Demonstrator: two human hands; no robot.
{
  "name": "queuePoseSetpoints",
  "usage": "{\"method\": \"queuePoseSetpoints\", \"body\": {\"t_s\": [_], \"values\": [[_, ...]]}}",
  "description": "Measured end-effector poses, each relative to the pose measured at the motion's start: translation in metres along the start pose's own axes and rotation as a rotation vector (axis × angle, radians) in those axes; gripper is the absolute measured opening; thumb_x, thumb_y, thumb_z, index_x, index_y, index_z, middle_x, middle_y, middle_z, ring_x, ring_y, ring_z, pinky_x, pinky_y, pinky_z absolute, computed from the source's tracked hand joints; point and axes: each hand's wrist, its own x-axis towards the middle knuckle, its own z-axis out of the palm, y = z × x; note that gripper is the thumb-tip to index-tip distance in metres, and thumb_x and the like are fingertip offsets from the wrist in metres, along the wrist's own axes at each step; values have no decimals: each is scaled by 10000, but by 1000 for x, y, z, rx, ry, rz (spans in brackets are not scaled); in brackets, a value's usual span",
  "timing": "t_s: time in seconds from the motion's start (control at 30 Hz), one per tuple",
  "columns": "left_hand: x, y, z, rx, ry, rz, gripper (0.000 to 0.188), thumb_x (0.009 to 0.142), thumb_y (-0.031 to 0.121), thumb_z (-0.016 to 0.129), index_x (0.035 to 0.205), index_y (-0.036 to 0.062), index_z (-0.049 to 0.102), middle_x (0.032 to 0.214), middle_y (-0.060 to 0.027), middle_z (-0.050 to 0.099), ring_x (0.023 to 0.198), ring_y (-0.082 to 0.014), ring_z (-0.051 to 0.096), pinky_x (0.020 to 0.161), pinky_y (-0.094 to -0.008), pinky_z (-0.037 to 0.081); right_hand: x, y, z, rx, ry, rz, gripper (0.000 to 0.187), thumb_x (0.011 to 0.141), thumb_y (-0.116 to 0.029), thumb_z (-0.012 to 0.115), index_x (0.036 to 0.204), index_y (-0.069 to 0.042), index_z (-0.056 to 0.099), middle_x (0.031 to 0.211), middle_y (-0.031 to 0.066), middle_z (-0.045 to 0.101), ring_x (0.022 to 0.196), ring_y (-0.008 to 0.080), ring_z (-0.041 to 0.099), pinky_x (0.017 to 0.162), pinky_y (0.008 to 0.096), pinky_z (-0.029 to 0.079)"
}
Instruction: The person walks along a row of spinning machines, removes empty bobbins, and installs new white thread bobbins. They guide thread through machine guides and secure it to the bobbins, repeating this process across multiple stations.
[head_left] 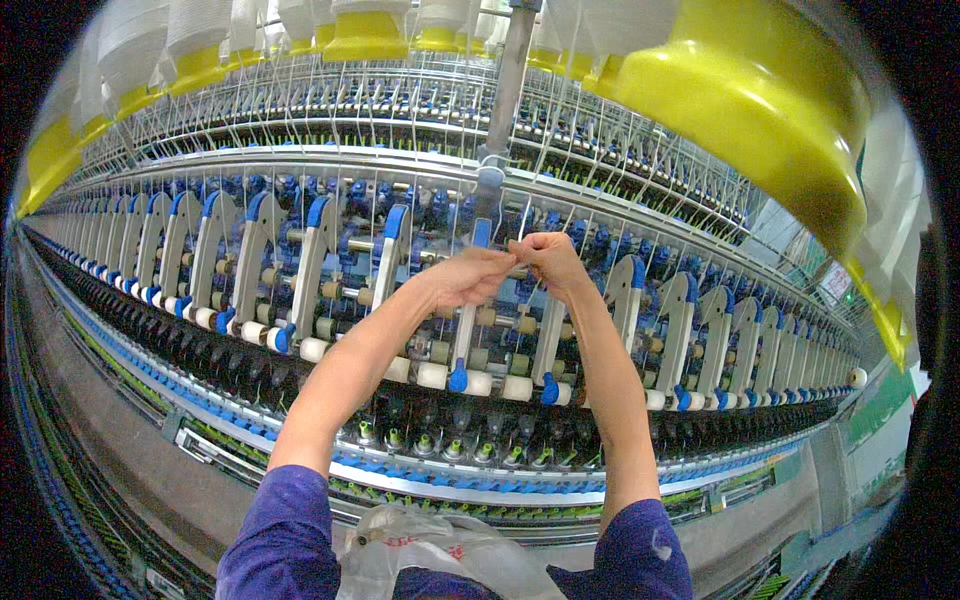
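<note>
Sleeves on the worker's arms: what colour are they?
Dark purple-blue sleeves, seen best in the head view, below both hands.

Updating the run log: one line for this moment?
left hand and right hand: fingertips pinched together, apparently on thread | at: spinning frame drafting arms | above: yellow bobbin holders

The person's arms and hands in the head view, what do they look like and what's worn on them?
Both forearms are bare from above the elbow down. The left hand and right hand wear no gloves. Short, dark purple fabric sleeves cover the upper arms; no watch or rings show.
</note>
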Motion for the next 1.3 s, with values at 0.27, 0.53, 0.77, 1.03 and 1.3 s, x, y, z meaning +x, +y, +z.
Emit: {"method": "queuePoseSetpoints", "body": {"t_s": [0.27,0.53,0.77,1.03,1.3], "values": [[69,-34,-13,1463,15,444,277,851,279,543,709,73,659,736,-69,661,669,-244,622,559,-430,452,-8,-14,-45,37,304,-107,169,781,-199,719,711,-49,688,571,-33,552,474,54,399,439,232,295],[-24,-53,49,2319,187,233,90,689,114,618,718,102,702,767,-107,673,747,-261,664,596,-403,533,5,30,9,-920,136,-144,369,720,-409,688,660,-45,687,655,129,640,582,294,619,575,389,487],[-218,43,52,1814,279,-48,195,818,186,605,700,30,608,662,-185,596,664,-384,597,605,-443,487,25,83,32,-866,165,103,353,699,-453,703,670,-101,701,703,132,658,713,316,659,676,421,522],[-197,25,-3,171,424,675,326,869,365,577,844,54,672,882,-63,619,884,-169,563,724,-342,482,22,89,39,-895,111,118,362,668,-444,727,702,-84,707,758,154,666,733,317,658,687,431,522],[-59,-50,3,1578,383,-26,525,757,452,676,908,-47,616,886,-223,627,775,-378,615,714,-475,462,27,102,39,-825,167,82,292,654,-354,750,567,-81,695,531,47,623,518,180,608,576,329,502]]}}
